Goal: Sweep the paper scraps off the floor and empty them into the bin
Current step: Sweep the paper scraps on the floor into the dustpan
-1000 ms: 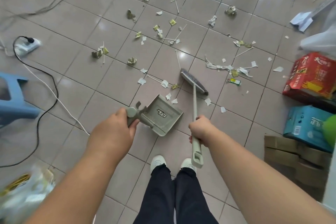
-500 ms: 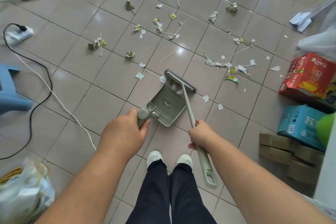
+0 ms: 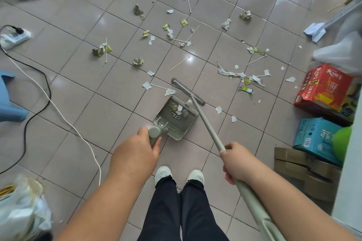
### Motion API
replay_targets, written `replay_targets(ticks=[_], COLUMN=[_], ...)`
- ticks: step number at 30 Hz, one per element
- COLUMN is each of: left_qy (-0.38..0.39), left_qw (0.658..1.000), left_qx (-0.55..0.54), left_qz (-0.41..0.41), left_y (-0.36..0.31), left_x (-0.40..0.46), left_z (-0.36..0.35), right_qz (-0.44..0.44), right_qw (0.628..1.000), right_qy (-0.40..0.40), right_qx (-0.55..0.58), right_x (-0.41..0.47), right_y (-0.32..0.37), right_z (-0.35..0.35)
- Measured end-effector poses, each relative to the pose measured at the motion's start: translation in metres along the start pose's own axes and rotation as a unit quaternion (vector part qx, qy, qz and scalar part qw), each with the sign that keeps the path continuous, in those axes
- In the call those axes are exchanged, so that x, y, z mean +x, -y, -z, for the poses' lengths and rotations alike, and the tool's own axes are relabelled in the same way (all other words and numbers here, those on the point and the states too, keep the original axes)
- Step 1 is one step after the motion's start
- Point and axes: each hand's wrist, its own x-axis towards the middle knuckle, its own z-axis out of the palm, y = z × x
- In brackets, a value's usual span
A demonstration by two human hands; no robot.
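Far L: blue plastic stool, partly out of shot; white power strip w/ black plug in it, black cable and white cable trailing over the tiled floor. Bottom L corner: clear plastic bag, contents unclear, some yellow inside. L of ctr: left hand, fingers curled round the dustpan's grey handle, gripping it. Dustpan lies flat on floor just ahead of the person's white shoes, mouth facing away; a few paper scraps already inside it. Ctr: broom, head resting at the pan's mouth on its R side, touching the rim; long handle slants back toward bottom R. Right hand wrapped round the broom handle about mid-length, fingers closed on it. Remaining litter (torn paper bits, crumpled wrappers, thin white sticks) spread over tiles ahead of the pan, from upper ctr to R; one cluster R of the broom head, two small bits just R of the pan. No bin seen. Far R: red carton, blue carton below it, flattened brown cardboard nearest, green round item at edge, white plastic bag above the red carton.
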Motion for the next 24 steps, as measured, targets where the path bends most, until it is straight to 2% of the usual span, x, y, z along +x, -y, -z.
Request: replay_targets(ticks=[5,9,13,18,21,24], left_qy=[-0.020,-0.032,-0.038,-0.023,-0.020,-0.017], left_qw=[0.999,0.998,0.998,0.998,0.998,0.998], left_qx=[-0.013,-0.019,-0.025,-0.031,-0.024,-0.027], left_qz=[0.030,0.054,0.053,0.049,0.047,0.047], left_y=[0.019,0.035,0.043,0.044,0.045,0.045], left_x=[-0.016,-0.021,-0.017,-0.015,-0.016,-0.017], left_z=[0.002,0.004,0.008,0.009,0.009,0.008], right_qz=[0.080,0.040,0.020,-0.023,-0.004,0.030], right_qw=[0.992,0.991,0.989,0.994,0.996,0.996], right_qy=[-0.018,-0.005,0.029,0.061,0.057,0.018], right_qx=[-0.095,-0.125,-0.141,-0.084,-0.072,-0.084], right_x=[0.043,0.070,0.054,0.011,-0.006,-0.001], right_y=[0.036,0.060,0.042,0.008,0.005,0.014], right_z=[-0.022,-0.047,-0.069,-0.056,-0.036,-0.036])
